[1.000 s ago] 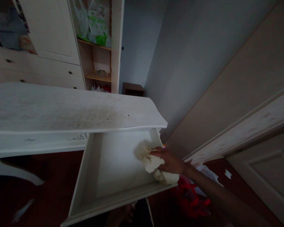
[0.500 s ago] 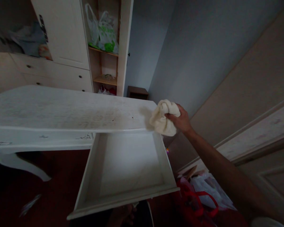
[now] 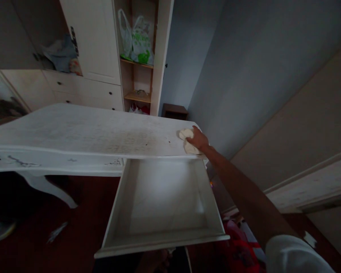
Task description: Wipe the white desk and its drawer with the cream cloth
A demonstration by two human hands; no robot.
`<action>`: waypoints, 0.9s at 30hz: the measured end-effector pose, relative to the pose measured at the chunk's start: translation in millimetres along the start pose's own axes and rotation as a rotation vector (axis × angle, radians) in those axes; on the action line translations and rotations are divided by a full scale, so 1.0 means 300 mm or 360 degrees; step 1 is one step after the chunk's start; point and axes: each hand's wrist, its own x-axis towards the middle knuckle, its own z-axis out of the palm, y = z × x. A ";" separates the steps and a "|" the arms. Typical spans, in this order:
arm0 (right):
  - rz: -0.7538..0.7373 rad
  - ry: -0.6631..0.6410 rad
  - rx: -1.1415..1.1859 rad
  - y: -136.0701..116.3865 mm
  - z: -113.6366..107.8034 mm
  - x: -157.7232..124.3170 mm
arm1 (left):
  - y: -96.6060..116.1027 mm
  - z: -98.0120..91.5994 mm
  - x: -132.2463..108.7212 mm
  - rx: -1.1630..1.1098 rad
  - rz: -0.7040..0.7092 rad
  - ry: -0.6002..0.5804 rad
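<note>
My right hand [image 3: 199, 139] presses a crumpled cream cloth [image 3: 187, 141] onto the right end of a white table top [image 3: 88, 131], its fingers closed over the cloth. The top is dusty, with dark specks near the cloth. Below it, a white drawer [image 3: 161, 204] stands pulled out with nothing inside. My left hand is out of view.
A white wardrobe [image 3: 93, 41] with open shelves holds plastic bags [image 3: 136, 36] at the back. A small brown stand [image 3: 174, 111] sits in the corner. Large boards [image 3: 307, 125] lean on the right wall. Red bags [image 3: 238, 254] lie on the dark red floor.
My right hand lifted the cloth out of the drawer, raised it past the table's right end, and now has it down on the table top. The camera shifted left.
</note>
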 end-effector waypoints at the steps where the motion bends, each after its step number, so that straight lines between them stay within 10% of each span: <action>1: 0.0038 0.0004 -0.0021 0.002 0.000 0.007 | 0.003 0.000 -0.003 0.0004 -0.0006 0.0009; 13: 0.0015 -0.0210 -0.0146 -0.007 -0.018 0.017 | 0.011 0.012 0.000 0.0014 -0.0036 0.0027; 27: -0.0463 -0.0522 -0.0131 0.193 -0.070 0.007 | -0.006 -0.004 0.014 0.0075 -0.0036 -0.0037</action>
